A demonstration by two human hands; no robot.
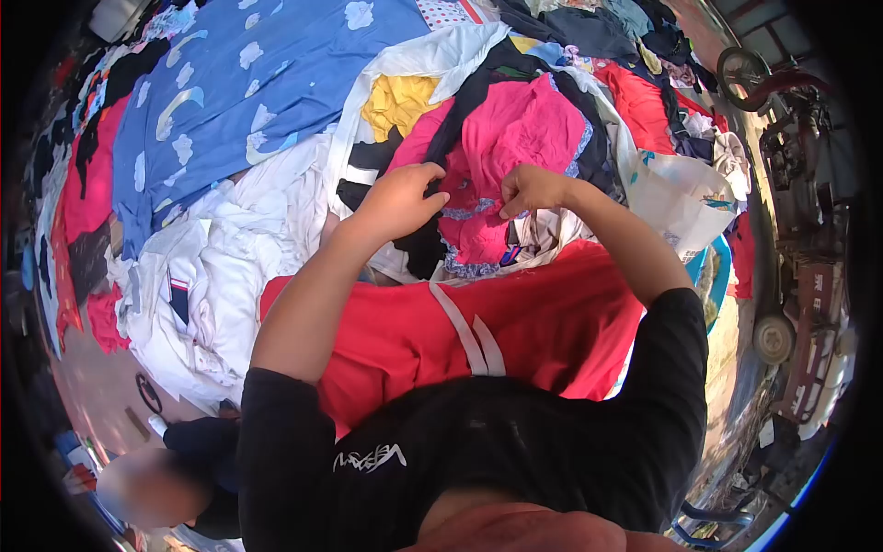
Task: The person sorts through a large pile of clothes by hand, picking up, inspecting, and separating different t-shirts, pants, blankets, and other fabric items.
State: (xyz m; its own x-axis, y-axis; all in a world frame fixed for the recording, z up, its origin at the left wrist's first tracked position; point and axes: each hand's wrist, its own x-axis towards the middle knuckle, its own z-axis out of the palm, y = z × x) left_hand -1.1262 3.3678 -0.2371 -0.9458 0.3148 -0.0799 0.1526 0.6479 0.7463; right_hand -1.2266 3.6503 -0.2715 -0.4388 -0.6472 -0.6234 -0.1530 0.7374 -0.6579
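Note:
A bright pink garment (524, 124) with patterned, frilly trim lies spread on the heap in front of me. My left hand (400, 198) is at its left side, thumb and fingers curved with a gap between them and nothing visibly held. Across from it, my right hand (535, 189) pinches the pink cloth near a trimmed edge. Closer to my body, a red cloth (552, 322) with pale straps stretches across my lap. A yellow cloth (400, 106) lies just beyond my left hand.
A blue cloud-print sheet (267, 69) covers the far left of the heap, with white clothes (230, 248) below it. A pale printed bag (681, 198) stands on the right. Vehicles (800, 230) line the right edge. Another person (198, 460) is at lower left.

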